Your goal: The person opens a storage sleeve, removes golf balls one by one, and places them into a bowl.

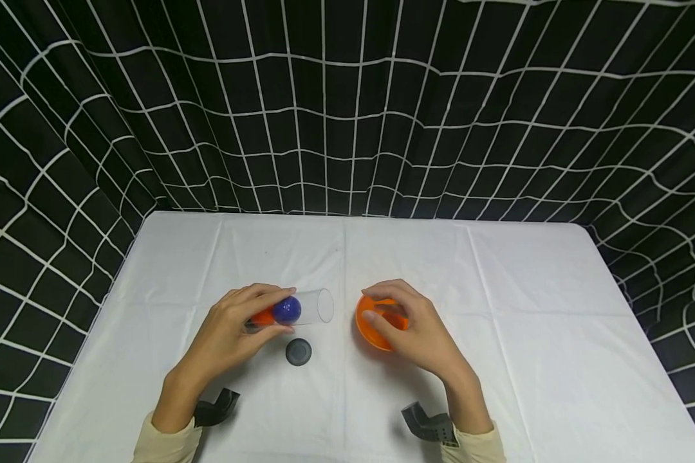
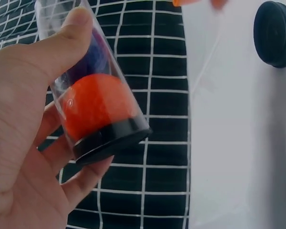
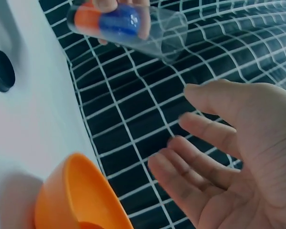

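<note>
My left hand (image 1: 228, 331) grips a clear tube (image 1: 311, 307) that lies roughly level in the head view, its open end pointing right. Inside it a blue ball (image 1: 287, 310) sits beside an orange ball (image 2: 97, 105), which rests against the black cap (image 2: 112, 140) on the tube's other end. Over an orange bowl (image 1: 368, 330) hovers my right hand (image 1: 417, 325), fingers loosely bent and apart, holding nothing in the right wrist view. The hand partly hides the bowl's inside, where a darker orange patch shows.
A loose black cap (image 1: 298, 352) lies on the white tablecloth (image 1: 336, 399), just below the tube in the head view. Black curtains with a white grid (image 1: 336, 116) stand behind the table and at both sides. Dark wrist mounts (image 1: 217, 408) stick out from both sleeves.
</note>
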The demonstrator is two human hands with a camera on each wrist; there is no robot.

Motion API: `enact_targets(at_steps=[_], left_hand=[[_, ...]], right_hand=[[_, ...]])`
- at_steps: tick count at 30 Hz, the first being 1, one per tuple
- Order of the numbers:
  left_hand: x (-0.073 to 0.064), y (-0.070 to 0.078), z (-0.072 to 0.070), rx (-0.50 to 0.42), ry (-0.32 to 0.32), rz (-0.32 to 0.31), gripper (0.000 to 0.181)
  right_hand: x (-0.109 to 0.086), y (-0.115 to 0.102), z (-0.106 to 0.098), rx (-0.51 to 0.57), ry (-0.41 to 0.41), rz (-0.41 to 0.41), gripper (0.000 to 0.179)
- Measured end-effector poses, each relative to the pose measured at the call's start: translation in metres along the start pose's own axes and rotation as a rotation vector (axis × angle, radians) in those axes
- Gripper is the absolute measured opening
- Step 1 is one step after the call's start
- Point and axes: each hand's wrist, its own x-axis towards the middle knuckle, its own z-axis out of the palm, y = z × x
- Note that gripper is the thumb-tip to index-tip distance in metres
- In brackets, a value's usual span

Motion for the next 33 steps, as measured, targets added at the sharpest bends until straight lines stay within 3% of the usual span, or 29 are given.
enact_targets(at_steps=[6,14,20,33], left_hand=[[0.002,0.0,0.0,0.052,0.04,0.067,0.054],[0.004,0.001,0.0,0.116,0.078,0.134,0.052],[0.004,0.001,-0.002,0.168,0.099,0.158,0.053],[0.004,0.003,-0.005,0.271,0.131,0.179,0.057]], right_hand=[[0.001,-0.002,0.01,0.05,0.02,-0.022,0.035],[0.005,-0.003,0.029,0.13,0.098,-0.11,0.033],[0.007,-0.001,0.042,0.225,0.089,-0.066,0.033],[0.007,-0.001,0.06,0.306,0.095,-0.055,0.038]])
